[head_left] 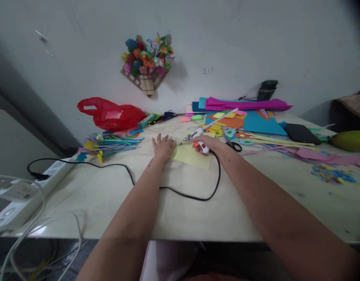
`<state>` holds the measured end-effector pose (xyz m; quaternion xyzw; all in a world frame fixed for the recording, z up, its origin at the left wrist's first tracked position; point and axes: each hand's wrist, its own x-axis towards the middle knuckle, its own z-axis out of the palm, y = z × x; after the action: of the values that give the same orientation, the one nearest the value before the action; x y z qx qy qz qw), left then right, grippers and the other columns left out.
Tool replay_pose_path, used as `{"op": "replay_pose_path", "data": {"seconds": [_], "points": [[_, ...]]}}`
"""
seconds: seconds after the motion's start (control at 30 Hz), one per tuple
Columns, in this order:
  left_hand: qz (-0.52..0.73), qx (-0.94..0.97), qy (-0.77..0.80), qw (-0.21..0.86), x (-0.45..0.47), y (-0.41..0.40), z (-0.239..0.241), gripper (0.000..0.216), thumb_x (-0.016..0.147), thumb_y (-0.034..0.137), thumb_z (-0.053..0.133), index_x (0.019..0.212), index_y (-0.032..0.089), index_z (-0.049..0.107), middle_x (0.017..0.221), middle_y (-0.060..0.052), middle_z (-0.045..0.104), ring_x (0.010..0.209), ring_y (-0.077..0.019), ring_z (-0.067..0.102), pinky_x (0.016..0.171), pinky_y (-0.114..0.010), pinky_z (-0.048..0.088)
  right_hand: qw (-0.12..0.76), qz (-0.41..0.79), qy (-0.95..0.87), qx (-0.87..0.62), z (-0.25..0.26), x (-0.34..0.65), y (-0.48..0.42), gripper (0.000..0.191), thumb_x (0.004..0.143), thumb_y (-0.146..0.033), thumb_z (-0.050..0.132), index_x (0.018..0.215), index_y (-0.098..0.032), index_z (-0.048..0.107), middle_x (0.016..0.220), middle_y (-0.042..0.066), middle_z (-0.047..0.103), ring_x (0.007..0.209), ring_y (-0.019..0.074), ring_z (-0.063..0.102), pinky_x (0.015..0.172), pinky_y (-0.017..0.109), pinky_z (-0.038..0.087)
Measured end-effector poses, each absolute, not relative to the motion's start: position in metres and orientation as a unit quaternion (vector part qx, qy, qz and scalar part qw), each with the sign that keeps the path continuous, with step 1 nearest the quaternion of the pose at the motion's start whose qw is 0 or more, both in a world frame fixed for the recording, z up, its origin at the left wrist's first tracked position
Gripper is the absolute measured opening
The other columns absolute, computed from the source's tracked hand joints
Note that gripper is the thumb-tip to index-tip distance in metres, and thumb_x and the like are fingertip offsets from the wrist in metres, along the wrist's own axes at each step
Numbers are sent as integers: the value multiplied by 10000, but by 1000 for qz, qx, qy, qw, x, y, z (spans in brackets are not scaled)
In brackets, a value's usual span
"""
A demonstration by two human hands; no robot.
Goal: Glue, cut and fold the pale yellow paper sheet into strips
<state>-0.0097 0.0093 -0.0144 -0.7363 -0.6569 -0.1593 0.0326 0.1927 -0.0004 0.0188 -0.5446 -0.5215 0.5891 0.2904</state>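
In the head view my right hand (207, 143) is wrapped round a white glue gun (196, 134) with a red switch on its handle. Its nozzle points left over a pale yellow paper sheet (194, 159), and a long translucent glue stick (223, 118) juts from its back. Whether the nozzle touches the paper I cannot tell. My left hand (163, 147) lies flat with fingers spread at the sheet's left edge. From the glue gun a black cord (194, 198) loops beneath my left forearm. Black-handled scissors (234, 146) lie just right of my right hand.
The cord runs to a white power strip (54, 171) at left. Paper flowers on stems (109, 144) and a red plastic bag (109, 115) lie behind. Right are coloured sheets (263, 123), a dark phone-like slab (301, 133), small paper scraps (333, 173) and pink strips (328, 156).
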Motion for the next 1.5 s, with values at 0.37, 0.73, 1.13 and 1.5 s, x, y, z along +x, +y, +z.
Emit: {"op": "replay_pose_path", "data": {"seconds": [0.37, 0.73, 1.13, 1.5], "points": [[-106, -739, -665, 35, -10, 9, -13, 488, 826, 545, 272, 1197, 333, 507, 1413, 30, 319, 1338, -299, 41, 1020, -594, -8, 283, 585, -526, -548, 23, 189, -6, 211, 804, -315, 498, 674, -149, 479, 422, 5, 520, 297, 83, 416, 290, 181, 309], [-79, -740, -667, 36, -10, 10, -11, 571, 795, 608, 272, 1271, 334, 430, 1430, 19, 286, 1339, -310, 33, 1013, -611, -4, 279, 574, -537, -552, 21, 191, -2, 221, 805, -334, 501, 679, -154, 474, 436, 13, 532, 310, 86, 429, 299, 182, 323], [-99, -780, -603, 135, -15, 4, -17, 559, 839, 552, 255, 1325, 299, 368, 1429, -18, 289, 1343, -298, 23, 1017, -596, -54, 276, 583, -535, -546, 18, 194, -1, 226, 795, -346, 508, 689, -148, 485, 443, 11, 529, 314, 84, 423, 299, 183, 314], [-131, -792, -573, 167, -16, -1, -18, 527, 863, 492, 262, 1351, 302, 322, 1433, -10, 279, 1347, -274, 50, 1034, -578, -35, 277, 575, -539, -549, 16, 196, -1, 243, 793, -356, 504, 669, -147, 490, 454, 16, 538, 316, 86, 431, 300, 190, 322]]}}
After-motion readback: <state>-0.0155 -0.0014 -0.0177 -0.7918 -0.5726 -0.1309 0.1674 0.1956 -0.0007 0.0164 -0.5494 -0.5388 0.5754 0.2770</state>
